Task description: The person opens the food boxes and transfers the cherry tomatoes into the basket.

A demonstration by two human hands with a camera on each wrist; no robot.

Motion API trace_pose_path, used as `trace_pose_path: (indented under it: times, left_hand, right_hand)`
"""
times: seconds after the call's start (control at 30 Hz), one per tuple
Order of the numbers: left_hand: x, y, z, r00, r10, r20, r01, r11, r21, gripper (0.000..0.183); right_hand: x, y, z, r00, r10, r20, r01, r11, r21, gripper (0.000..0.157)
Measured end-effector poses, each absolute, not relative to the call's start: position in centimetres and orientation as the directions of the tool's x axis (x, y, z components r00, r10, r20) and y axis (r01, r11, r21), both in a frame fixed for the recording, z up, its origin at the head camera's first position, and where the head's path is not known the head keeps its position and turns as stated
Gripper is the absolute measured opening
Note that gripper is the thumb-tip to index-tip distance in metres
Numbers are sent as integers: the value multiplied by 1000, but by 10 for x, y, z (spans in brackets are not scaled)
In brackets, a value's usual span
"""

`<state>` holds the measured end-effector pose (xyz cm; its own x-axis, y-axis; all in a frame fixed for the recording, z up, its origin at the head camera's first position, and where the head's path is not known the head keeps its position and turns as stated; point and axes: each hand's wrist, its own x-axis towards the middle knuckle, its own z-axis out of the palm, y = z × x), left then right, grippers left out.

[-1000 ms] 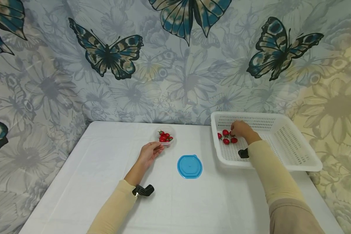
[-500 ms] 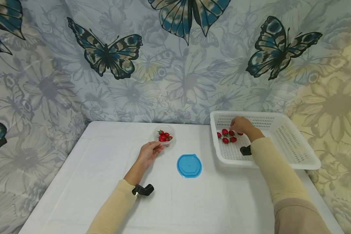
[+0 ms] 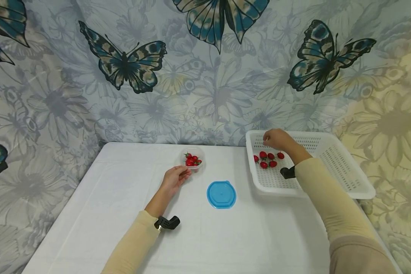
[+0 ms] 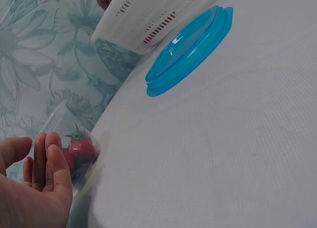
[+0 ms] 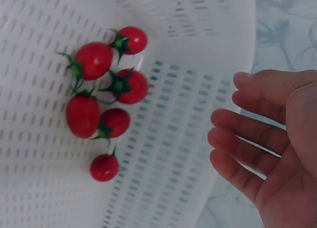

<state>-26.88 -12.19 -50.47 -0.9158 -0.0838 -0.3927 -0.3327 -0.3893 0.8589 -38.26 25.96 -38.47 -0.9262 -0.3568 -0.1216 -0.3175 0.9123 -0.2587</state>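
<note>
Since half a second ago, the right hand (image 3: 280,140) has been drawn slightly farther away and to the left, and a lone small red tomato (image 3: 280,155), then mostly covered by it, has been left in full view. The right hand is now held over the far left part of a large white rectangular basket of perforated plastic (image 3: 342,163), by the far rim. Its fingers are loosely extended, with gaps shown between them, and the thumb is laid close to the first finger. On the left of the basket floor, five more small red tomatoes with green stalks (image 3: 263,164) are grouped just left of the lone one.

At the far middle of a white-covered table (image 3: 89,228), several red tomatoes (image 3: 190,162) are held in a small clear plastic container (image 3: 199,152). By its near side the left hand (image 3: 176,179) is kept where it was, fingers gently bent and thumb apart; whether the container is touched cannot be told. Between container and basket, nearer than both hands, a round blue plastic lid (image 3: 221,195) is laid flat on the table.
</note>
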Motion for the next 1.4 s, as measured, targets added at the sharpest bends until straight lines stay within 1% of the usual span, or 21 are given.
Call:
trace_pose_path:
  times: [0.3, 0.4, 0.63, 0.83, 1.1, 1.23, 1.4]
  left_hand:
    - [-268, -123, -504, -918, -70, -391, -337, -384, 860, 16]
    - [-268, -123, -504, -918, -69, -390, -336, -383, 860, 17]
    - [-267, -122, -503, -923, -68, -380, -327, -386, 863, 16]
    - [-268, -122, -503, -921, -77, -383, -327, -383, 864, 15]
    - [-267, -122, -504, -920, -72, -386, -333, -378, 864, 16]
    - [-267, -122, -504, -921, -68, -384, -332, -382, 863, 15]
    - [-268, -122, -503, -922, -64, -382, -330, -386, 861, 14]
  right_hand:
    - [-380, 230, -369, -900, -431, -73, -397, 876, -272, 28]
    - [-379, 220, -365, -891, -450, -59, -415, 860, -298, 28]
    - [-379, 195, -364, -879, -477, -5, -449, 833, -324, 27]
    - [-381, 171, -366, -867, -498, -25, -460, 817, -347, 29]
    - [-384, 135, -360, -844, -531, -81, -480, 813, -329, 26]
    - [-384, 119, -361, -833, -547, -82, -499, 807, -317, 25]
    - [-382, 99, -371, -817, -571, -82, -512, 782, -355, 24]
